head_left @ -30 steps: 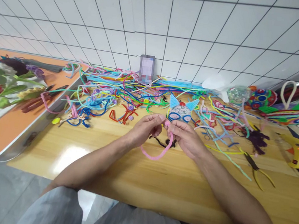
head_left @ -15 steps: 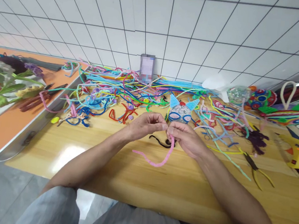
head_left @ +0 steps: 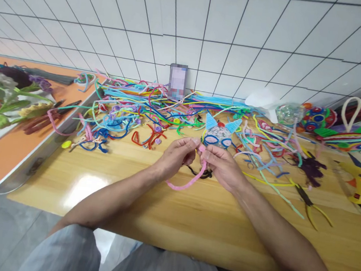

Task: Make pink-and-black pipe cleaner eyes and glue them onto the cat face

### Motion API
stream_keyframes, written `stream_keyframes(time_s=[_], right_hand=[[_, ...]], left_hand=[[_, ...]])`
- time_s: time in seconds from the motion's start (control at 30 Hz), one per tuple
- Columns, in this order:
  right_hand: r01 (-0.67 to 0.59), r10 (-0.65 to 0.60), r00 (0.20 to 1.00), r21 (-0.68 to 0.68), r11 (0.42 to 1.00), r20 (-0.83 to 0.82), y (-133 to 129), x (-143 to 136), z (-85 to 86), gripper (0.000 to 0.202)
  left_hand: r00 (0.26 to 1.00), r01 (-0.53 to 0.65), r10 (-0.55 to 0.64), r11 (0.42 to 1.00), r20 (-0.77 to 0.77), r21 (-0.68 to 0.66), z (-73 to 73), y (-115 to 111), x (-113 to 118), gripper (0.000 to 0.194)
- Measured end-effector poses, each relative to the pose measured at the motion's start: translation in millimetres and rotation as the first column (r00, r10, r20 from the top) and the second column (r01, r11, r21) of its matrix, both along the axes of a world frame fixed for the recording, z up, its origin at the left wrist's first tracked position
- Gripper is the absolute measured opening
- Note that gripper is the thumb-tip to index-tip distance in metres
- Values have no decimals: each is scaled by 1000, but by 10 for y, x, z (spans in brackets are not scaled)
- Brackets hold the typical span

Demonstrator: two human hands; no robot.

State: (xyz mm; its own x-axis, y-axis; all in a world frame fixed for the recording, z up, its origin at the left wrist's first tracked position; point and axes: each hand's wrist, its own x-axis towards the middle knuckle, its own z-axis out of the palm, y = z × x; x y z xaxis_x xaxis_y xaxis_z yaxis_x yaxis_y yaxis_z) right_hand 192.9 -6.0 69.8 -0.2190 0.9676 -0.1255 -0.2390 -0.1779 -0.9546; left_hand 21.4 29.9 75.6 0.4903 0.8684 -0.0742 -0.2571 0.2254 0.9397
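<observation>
A pink pipe cleaner (head_left: 183, 187) hangs in a curve below my two hands, with a small curled end showing between the fingertips. My right hand (head_left: 218, 160) is closed on it, thumb and forefinger pinching near the curled end. My left hand (head_left: 180, 153) is closed just beside it, fingers bent; what its fingertips hold is too small to make out. Directly behind my hands stands a clear ball figure (head_left: 220, 134) with light blue pointed ears, blue-rimmed pink eyes and a red top. A black pipe cleaner (head_left: 207, 173) lies partly hidden beneath my hands.
Coloured pipe cleaners (head_left: 117, 117) lie heaped along the wall. A phone (head_left: 177, 82) leans upright there. To the right are yellow-handled pliers (head_left: 310, 205), a yellow glue gun (head_left: 360, 182) and decorated balls (head_left: 318, 120). Crocheted flowers (head_left: 4, 102) lie on the orange table at the left.
The pink pipe cleaner's curled end now shows between my fingertips. Its hanging part has risen slightly, and its loose tip has gone out of sight by my left hand.
</observation>
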Motion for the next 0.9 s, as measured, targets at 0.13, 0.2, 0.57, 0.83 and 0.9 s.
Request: stream_keyframes(time_s=[0.13,0.2,0.57,0.83,0.9], right_hand=[[-73,73,997,-41,996,3,3,57,86,47],[-102,104,994,-47,994,36,1,66,107,45],[51,-51,999,-5,999,15,-7,-45,-54,48],[-50,49,999,-59,997,-24,14,16,24,51],[-84,83,996,-72,994,-14,14,34,53,49]], left_hand=[[970,184,-151,968,-189,169,184,156,-162,47],[954,245,-195,946,-229,213,265,190,-210,46],[997,-79,79,997,-18,18,-6,-107,77,53],[989,108,-99,991,-112,77,144,54,-80,50],[968,199,-169,968,-188,156,235,120,-153,46]])
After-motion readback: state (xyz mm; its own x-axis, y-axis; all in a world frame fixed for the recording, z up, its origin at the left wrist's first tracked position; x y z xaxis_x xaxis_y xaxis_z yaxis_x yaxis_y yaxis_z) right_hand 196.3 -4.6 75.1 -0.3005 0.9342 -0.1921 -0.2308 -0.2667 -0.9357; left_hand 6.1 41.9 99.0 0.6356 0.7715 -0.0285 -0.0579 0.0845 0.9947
